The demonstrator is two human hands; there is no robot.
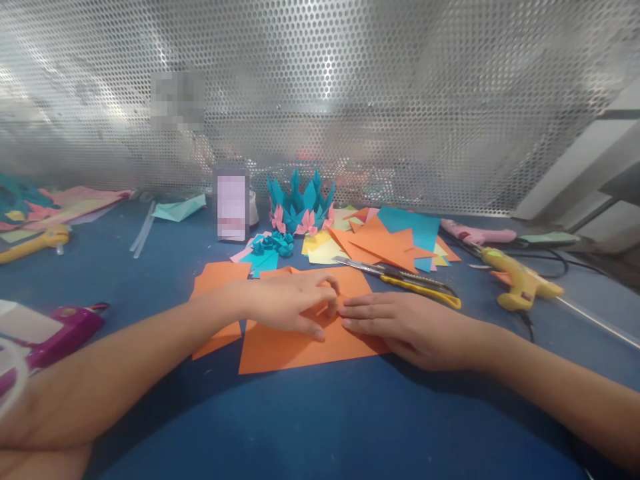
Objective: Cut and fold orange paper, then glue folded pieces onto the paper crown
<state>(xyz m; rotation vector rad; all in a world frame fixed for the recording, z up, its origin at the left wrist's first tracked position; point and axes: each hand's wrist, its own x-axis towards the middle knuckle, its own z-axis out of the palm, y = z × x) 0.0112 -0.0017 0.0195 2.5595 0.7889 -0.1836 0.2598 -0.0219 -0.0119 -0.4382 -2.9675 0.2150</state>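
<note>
A large orange sheet of paper point(285, 350) lies on the blue table in front of me. Over its middle is my left hand point(287, 303), thumb stretched out and fingers apart and slightly bent, close to the paper. My right hand point(417, 327) rests flat on the sheet's right part, its fingertips almost meeting my left fingers. Whether a small fold of paper lies between the two sets of fingertips is unclear. Another orange paper point(220, 277) sits to the left, partly covered by my left forearm. Just behind my right hand lies a yellow-handled cutter point(425, 289), with scissors-like metal blades point(357, 265) beside it.
A teal and pink folded-paper piece point(303, 200) stands at the back beside a blurred phone point(233, 207). Orange paper scraps point(377, 240) and teal paper pieces point(273, 245) lie nearby. Glue guns, yellow point(523, 280), pink point(477, 235) and purple point(67, 333), flank the workspace. A perforated metal panel point(350, 100) closes off the back.
</note>
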